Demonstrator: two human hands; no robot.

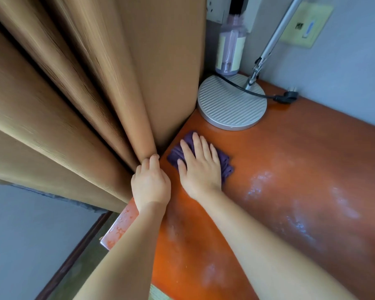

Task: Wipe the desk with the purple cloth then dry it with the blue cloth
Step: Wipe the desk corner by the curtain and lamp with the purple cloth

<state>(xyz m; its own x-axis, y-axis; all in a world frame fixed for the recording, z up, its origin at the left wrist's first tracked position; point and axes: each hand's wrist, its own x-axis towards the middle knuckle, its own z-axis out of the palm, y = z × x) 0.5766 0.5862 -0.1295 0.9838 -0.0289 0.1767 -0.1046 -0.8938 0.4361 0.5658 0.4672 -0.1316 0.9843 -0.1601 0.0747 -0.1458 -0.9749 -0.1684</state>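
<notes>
The orange-brown desk [290,148] runs from bottom centre to the right edge and shows pale wet streaks. A folded purple cloth [225,163] lies on it near the left end, and my right hand [200,163] presses flat on top of it with the fingers spread. My left hand [151,182] is closed on a fold of the tan curtain [85,94] at the desk's left edge, holding it off the surface. No blue cloth is in view.
A round ribbed lamp base [232,105] stands just beyond the cloth, with its metal arm [275,37] rising to the top right. A black cord and plug [287,97] lie by the wall. A bottle [231,50] stands in the back corner.
</notes>
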